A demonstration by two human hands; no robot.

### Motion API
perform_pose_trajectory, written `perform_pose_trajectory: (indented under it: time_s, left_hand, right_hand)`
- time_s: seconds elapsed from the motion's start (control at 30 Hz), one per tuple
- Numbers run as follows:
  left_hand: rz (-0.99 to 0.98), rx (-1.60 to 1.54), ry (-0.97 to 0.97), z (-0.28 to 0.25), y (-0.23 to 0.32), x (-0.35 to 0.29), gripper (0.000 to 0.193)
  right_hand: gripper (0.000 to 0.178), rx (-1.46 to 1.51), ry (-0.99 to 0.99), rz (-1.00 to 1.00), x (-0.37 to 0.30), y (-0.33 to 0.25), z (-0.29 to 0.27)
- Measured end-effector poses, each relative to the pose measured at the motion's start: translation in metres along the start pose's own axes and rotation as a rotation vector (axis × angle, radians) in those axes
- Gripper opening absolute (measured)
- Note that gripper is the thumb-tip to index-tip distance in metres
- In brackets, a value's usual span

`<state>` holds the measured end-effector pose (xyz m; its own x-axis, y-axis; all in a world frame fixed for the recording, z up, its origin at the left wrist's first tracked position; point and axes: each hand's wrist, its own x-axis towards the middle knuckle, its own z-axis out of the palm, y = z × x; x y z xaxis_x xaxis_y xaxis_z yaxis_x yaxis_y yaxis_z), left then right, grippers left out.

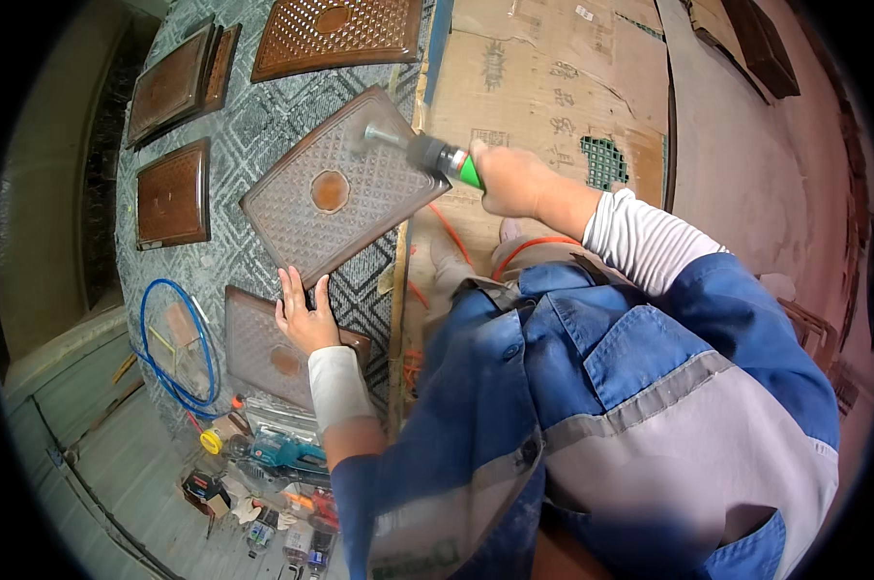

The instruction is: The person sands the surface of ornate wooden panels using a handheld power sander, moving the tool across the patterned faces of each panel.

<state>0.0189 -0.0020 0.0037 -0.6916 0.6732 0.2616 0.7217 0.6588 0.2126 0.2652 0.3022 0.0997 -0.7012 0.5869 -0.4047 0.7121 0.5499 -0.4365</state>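
A brown carved wooden panel (292,203), patterned with small raised diamonds around a plain central medallion, lies slanted on a patterned grey cloth. My right hand (510,180) is wrapped round a handheld power tool (449,161) with a black and green body. Its working tip is blurred by motion over the panel's far right part, so I cannot make out its shape. The spread fingers of my left hand (306,311) rest on the panel's near left edge. Under that hand a second dusty panel (263,353) lies partly hidden.
More brown panels (335,39) (173,193) lie along the far and left sides of the grey cloth (244,116). A blue hose (157,367) coils at the left, above a teal power tool (287,451) and several bottles. Flattened cardboard (543,77) covers the floor; an orange hose (447,227) passes my legs.
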Motion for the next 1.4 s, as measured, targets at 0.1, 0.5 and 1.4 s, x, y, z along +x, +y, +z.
perform_pose_trajectory:
  time_s: [0.1,0.5,1.4]
  left_hand:
    - [0.008,-0.010,0.016,0.000,-0.002,-0.002,0.059]
    - [0.017,0.014,0.003,-0.001,-0.002,0.000,0.059]
    - [-0.007,-0.044,0.010,0.002,-0.005,-0.003,0.057]
  right_hand:
    - [0.039,-0.041,-0.113,-0.109,-0.022,-0.015,0.009]
    - [0.045,0.004,-0.227,-0.100,-0.018,-0.031,0.014]
    - [0.037,-0.069,-0.087,-0.069,0.015,-0.066,0.017]
